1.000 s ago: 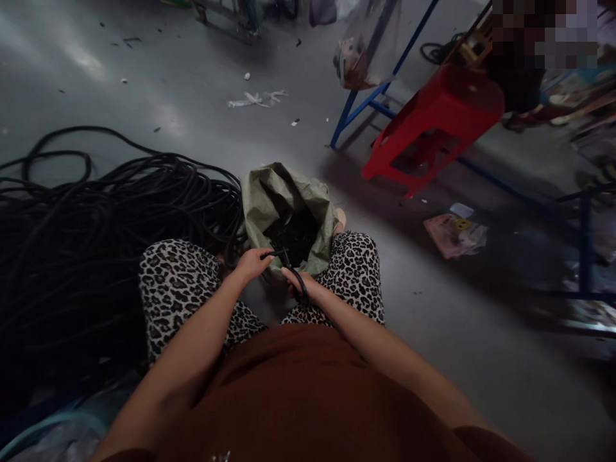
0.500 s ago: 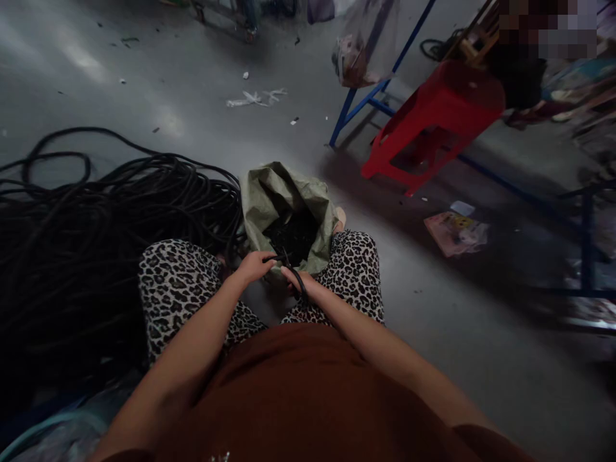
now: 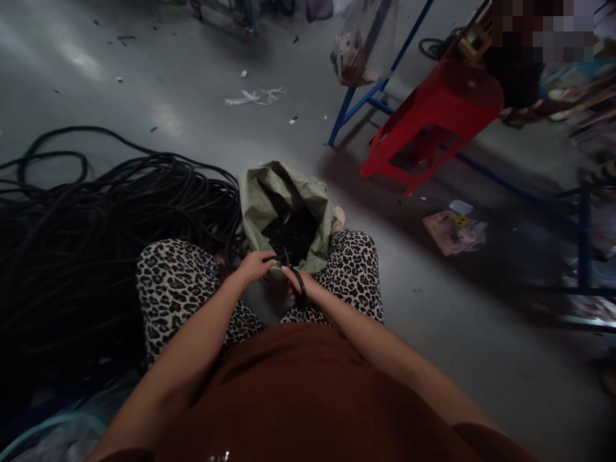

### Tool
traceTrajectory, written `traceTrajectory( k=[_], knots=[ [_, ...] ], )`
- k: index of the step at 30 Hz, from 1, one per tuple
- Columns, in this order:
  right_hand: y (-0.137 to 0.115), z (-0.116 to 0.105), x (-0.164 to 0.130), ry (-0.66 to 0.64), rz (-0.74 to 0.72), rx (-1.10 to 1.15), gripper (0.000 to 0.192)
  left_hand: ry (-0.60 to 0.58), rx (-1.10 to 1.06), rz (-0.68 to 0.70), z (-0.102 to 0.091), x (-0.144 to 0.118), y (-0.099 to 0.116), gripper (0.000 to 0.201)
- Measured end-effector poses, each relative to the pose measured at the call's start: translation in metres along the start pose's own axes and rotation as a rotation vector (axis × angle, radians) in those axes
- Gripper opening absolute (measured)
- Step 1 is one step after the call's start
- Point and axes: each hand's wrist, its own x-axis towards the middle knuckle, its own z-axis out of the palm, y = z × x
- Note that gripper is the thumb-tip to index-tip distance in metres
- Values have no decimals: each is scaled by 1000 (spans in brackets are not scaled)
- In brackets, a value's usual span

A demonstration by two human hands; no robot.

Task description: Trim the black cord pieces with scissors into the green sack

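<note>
Between my knees stands an olive woven sack (image 3: 315, 192), its mouth wide and dark bits (image 3: 293, 234) inside. Over its near rim, my left hand (image 3: 255, 266) pinches a black cord (image 3: 273, 258) that looks like rubber tubing or cable. Black-handled scissors (image 3: 300, 285) are in my right hand (image 3: 292, 281), fingers closed about the handles. The scissor blades point up toward the sack, right by the end of the cord. Whether the blades touch the cord is too small to tell. A large tangle of the same black cord (image 3: 168, 192) lies to my left.
A red plastic stool (image 3: 471, 96) and a blue metal frame (image 3: 341, 119) with a hanging clear bag (image 3: 353, 61) stand ahead right. A pink packet (image 3: 450, 232) lies on the floor. Another person (image 3: 517, 77) is at the upper right. A light-blue rim (image 3: 58, 420) shows lower left.
My hands, the cord and the scissors keep almost the same place above the sack. The whole view has shifted very slightly.
</note>
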Motion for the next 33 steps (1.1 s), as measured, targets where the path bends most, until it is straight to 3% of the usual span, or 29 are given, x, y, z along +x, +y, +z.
traceTrajectory(
  k=[10,19,33],
  knots=[
    [-2,-1,0,61,-35,-120,53,-20,19,14,-1,0,2,37],
    [-4,-4,-1,110,-69,-208,51,30,95,-37,-7,0,1,37],
    [-7,-6,-4,158,2,-40,47,40,141,-116,-11,-1,3,38]
  ],
)
